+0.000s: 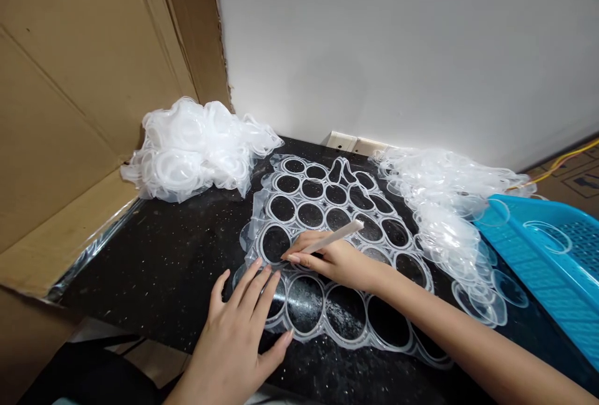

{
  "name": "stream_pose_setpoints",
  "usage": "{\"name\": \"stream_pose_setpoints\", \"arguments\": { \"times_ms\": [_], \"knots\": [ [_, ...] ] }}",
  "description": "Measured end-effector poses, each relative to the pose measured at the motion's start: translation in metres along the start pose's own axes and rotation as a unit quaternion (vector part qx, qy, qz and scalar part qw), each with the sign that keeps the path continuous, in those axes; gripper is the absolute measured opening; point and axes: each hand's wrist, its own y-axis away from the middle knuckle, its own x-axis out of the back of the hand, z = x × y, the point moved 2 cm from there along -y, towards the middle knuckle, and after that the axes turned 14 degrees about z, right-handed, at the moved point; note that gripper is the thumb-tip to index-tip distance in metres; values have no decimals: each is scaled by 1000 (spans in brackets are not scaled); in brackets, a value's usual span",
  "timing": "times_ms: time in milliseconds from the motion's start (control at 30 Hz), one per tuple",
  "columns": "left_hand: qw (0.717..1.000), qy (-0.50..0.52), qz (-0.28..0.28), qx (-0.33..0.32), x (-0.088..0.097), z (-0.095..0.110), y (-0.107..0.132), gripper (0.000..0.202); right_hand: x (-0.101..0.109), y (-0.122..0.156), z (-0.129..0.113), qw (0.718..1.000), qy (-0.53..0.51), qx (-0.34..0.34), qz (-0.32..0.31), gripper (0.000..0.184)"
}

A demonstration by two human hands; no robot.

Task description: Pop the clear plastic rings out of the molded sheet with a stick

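Observation:
A translucent silicone-like sheet (310, 214) with rows of large round holes lies flat on the black speckled table. My right hand (334, 261) pinches a slim, whitish pen-like stick (334, 234) near its lower end. Its tip meets the sheet at the lower edge of a hole on the left side, though my fingers partly hide that tip. My left hand (241, 324) is spread, palm down, with its fingertips on the sheet's left edge just below the stick. Near the far edge of the sheet, a strip of rings (344, 171) is lifted and folded over.
A heap of clear ringed sheets (191, 149) stands at the back left, beside a cardboard panel (84, 68). Loose translucent rings (449, 205) pile up at the right, against a blue plastic basket (528, 249). A white wall (397, 49) with sockets (341, 141) closes off the back.

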Motion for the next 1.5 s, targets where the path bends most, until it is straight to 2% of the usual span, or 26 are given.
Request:
{"name": "stream_pose_setpoints", "arguments": {
  "times_ms": [167, 333, 467, 633, 900, 1067, 1200, 1500],
  "knots": [
    [1000, 2, 1, 2, 0, 0, 0, 52, -1, -1, 0, 1000, 19, 5, -9, 24],
    [1000, 2, -1, 1, 1, 0, 0, 50, -1, -3, -6, 998, 39, 39, -26, 24],
    [1000, 3, -6, 6, 2, 0, 1, 49, 5, -4, -6, 997, 60, 37, -43, 23],
    [1000, 5, -12, 11, 2, 0, 2, 50, 14, -2, -3, 995, 86, 25, -33, 23],
    [1000, -1, -7, 4, 1, 0, 3, 49, 9, 0, -4, 991, 112, 69, -16, 24],
    [1000, 0, -9, 3, 1, 0, 3, 49, -3, 3, 5, 976, 160, 147, -15, 29],
    [1000, 2, -10, 7, 1, 0, 3, 47, -12, 4, 8, 960, 211, 185, 1, 31],
    [1000, 11, -8, 8, 0, 0, 1, 45, -17, -9, 0, 950, 243, 180, 76, 30]
  ]
}}
